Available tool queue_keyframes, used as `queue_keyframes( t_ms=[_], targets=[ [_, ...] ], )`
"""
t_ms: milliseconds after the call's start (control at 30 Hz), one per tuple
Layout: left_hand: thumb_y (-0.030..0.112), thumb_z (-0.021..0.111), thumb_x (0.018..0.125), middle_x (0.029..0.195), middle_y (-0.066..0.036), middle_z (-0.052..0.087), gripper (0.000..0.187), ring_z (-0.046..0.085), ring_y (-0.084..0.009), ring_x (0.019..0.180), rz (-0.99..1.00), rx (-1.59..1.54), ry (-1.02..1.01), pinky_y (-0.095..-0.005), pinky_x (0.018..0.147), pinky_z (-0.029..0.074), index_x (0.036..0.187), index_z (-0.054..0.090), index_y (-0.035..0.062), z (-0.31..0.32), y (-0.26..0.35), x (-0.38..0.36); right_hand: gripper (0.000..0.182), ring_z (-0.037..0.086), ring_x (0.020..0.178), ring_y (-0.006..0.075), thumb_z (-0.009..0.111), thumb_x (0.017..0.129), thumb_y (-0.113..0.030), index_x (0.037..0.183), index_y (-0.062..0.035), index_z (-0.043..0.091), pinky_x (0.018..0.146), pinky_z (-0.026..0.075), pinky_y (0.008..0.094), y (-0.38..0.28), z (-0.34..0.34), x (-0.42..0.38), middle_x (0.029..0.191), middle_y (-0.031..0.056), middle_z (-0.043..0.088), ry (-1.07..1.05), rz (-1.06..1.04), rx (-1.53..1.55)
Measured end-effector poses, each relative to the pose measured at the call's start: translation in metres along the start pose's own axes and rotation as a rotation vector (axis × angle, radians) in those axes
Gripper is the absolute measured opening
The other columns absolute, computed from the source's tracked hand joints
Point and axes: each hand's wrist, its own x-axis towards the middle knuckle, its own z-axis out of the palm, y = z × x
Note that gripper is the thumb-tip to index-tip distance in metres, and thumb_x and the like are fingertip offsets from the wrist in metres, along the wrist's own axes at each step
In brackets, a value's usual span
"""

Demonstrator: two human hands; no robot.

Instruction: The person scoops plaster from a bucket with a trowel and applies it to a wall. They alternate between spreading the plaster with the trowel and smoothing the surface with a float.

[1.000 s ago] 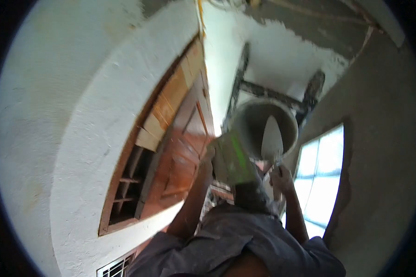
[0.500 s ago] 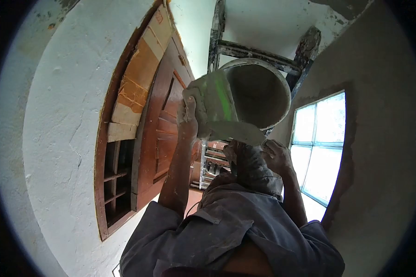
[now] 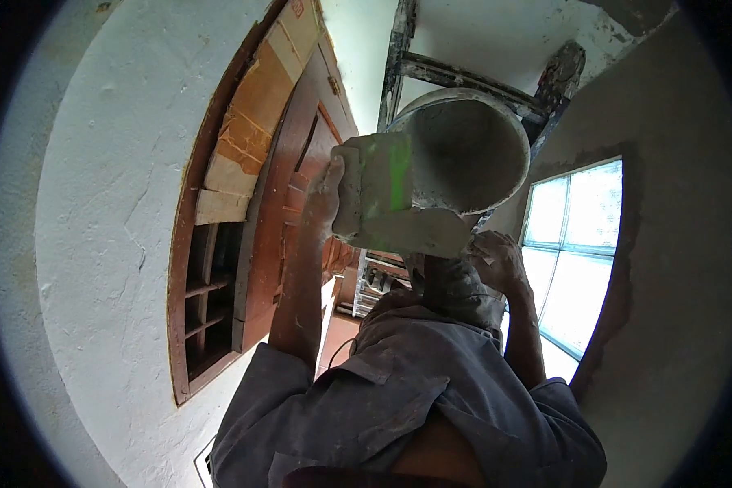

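Head view: pale plastered wall [image 3: 98, 211] far left, then a brown door [image 3: 260, 268]. Left hand [image 3: 325, 195] next, clamped on the left edge of a grey board [image 3: 382, 175], thumb on the near face; remaining fingers mostly hidden. Board held up in front of the body, green streak on it running away from the wearer; which side is its longer one, cannot tell. Trowel [image 3: 439, 232] across the board's near edge, overlapping it; long axis roughly left-right, blade pointing left from the right hand, tip lost against grey. Mortar-smeared bucket [image 3: 496, 122] just beyond, mouth towards the camera. Right hand [image 3: 500, 260] at the trowel's right end, fingers curled, apparently round the handle, itself hidden. Window [image 3: 573, 244] farther right.

Step in hand, by judgement: working trowel against board. Next move would call for a steady board and a flat blade.
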Motion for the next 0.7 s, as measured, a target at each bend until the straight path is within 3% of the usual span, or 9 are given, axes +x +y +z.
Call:
queue_keyframes(
  t_ms=[133,167,267,333,400,500,633,700],
  targets=[
    [0.042,0.054,0.099,0.110,-0.010,0.066,0.052,0.065,-0.0163,0.093,-0.046,0.204,-0.109,-0.0320,0.083,0.053,0.128,0.058,-0.0021,0.000,0.015,-0.007,0.023,0.067,0.083,0.0325,0.070,0.073,-0.009,0.096,-0.0072,0.069,0.077,0.052,0.0440,0.017,0.005,0.016,0.087,0.0108,0.068,-0.024,0.021,0.070],
    [0.042,0.055,0.099,0.109,-0.010,0.067,0.052,0.065,-0.0158,0.093,-0.040,0.254,-0.135,-0.0316,0.082,0.052,0.127,0.058,-0.0021,-0.004,0.010,-0.007,0.022,0.067,0.086,0.0318,0.072,0.073,-0.012,0.094,-0.0069,0.070,0.079,0.053,0.0424,0.033,0.014,0.017,0.091,0.0105,0.069,-0.018,0.118,0.072],
    [0.045,0.057,0.097,0.108,-0.010,0.066,0.055,0.063,-0.0152,0.092,-0.046,0.361,-0.180,-0.0312,0.083,0.051,0.126,0.059,-0.0018,-0.015,0.001,-0.008,0.021,0.068,0.088,0.0316,0.073,0.075,-0.015,0.093,-0.0059,0.071,0.079,0.054,0.0413,0.046,0.008,0.033,0.094,0.0115,0.070,-0.029,0.149,0.177],
    [0.051,0.057,0.095,0.108,-0.010,0.066,0.061,0.062,-0.0161,0.094,-0.092,0.373,-0.168,-0.0318,0.085,0.049,0.126,0.059,-0.0015,-0.017,0.010,-0.024,0.022,0.069,0.092,0.0298,0.071,0.080,-0.014,0.100,-0.0043,0.069,0.081,0.054,0.0396,0.047,0.010,0.034,0.099,0.0129,0.070,0.053,0.260,0.225],
    [0.050,0.057,0.096,0.107,-0.011,0.066,0.060,0.062,-0.0162,0.093,-0.112,0.248,-0.189,-0.0316,0.084,0.049,0.126,0.059,-0.0017,-0.018,0.013,-0.041,0.024,0.069,0.096,0.0280,0.069,0.085,-0.012,0.106,-0.0027,0.067,0.083,0.054,0.0380,0.043,0.008,0.034,0.104,0.0144,0.071,0.130,0.371,0.267],
    [0.048,0.057,0.096,0.106,-0.011,0.065,0.057,0.063,-0.0162,0.091,-0.077,0.152,-0.103,-0.0308,0.082,0.050,0.125,0.058,-0.0019,-0.022,0.004,-0.040,0.023,0.069,0.098,0.0242,0.066,0.088,-0.011,0.110,-0.0013,0.065,0.085,0.054,0.0356,0.023,-0.006,0.027,0.106,0.0142,0.071,0.057,0.474,0.241],
    [0.045,0.056,0.098,0.104,-0.011,0.065,0.053,0.064,-0.0165,0.088,-0.042,-0.040,0.031,-0.0302,0.077,0.052,0.123,0.058,-0.0020,-0.022,-0.009,-0.032,0.023,0.069,0.093,0.0206,0.069,0.085,-0.010,0.106,-0.0010,0.066,0.082,0.054,0.0339,0.009,-0.002,0.006,0.097,0.0118,0.070,-0.074,0.352,0.390],
    [0.039,0.055,0.099,0.109,-0.012,0.066,0.049,0.066,-0.0192,0.094,-0.026,-0.148,0.021,-0.0329,0.082,0.055,0.126,0.057,-0.0012,-0.020,-0.010,-0.028,0.025,0.069,0.091,0.0193,0.073,0.081,-0.009,0.104,-0.0007,0.067,0.080,0.055,0.0334,-0.002,-0.004,0.000,0.094,0.0108,0.069,-0.159,0.248,0.384]
  ],
)
